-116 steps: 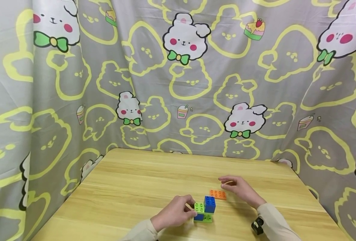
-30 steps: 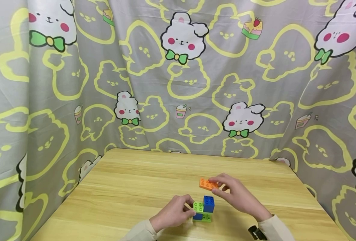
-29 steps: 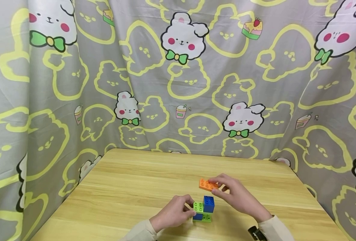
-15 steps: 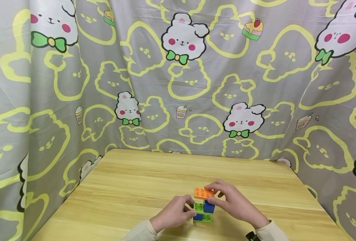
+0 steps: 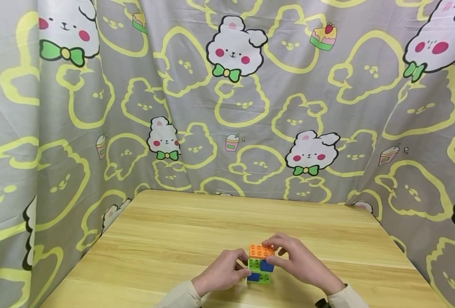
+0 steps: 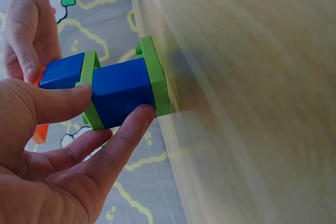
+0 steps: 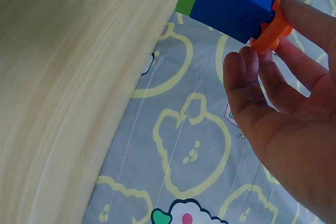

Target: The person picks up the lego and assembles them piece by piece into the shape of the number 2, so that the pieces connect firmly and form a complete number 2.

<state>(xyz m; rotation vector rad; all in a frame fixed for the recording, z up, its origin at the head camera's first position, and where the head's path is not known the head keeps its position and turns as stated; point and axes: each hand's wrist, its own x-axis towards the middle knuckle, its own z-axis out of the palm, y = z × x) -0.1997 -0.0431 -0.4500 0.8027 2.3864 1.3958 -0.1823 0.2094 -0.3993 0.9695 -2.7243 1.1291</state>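
Note:
My left hand (image 5: 223, 270) grips a toy brick stack from its left side, thumb on the upper green plate (image 6: 90, 98) and a finger along the lower blue brick (image 6: 123, 90). At the bottom, a light green base plate (image 6: 157, 80) stands on the table. The upper blue brick (image 7: 231, 4) sits on the right end of the upper green plate. With thumb and fingers, my right hand (image 5: 298, 260) pinches an orange eight-stud plate (image 5: 256, 250) over that brick. In the right wrist view the plate lies slightly tilted at the brick's studs, some of which still show.
The wooden table (image 5: 166, 231) extends around the stack, its far edge against a grey curtain (image 5: 196, 107) with yellow cartoon outlines. More curtain encloses the left and right sides.
My right hand has picked the orange plate up from the table, carried it left and toward me, and lowered it onto the upper blue brick. My left hand has stayed on the stack.

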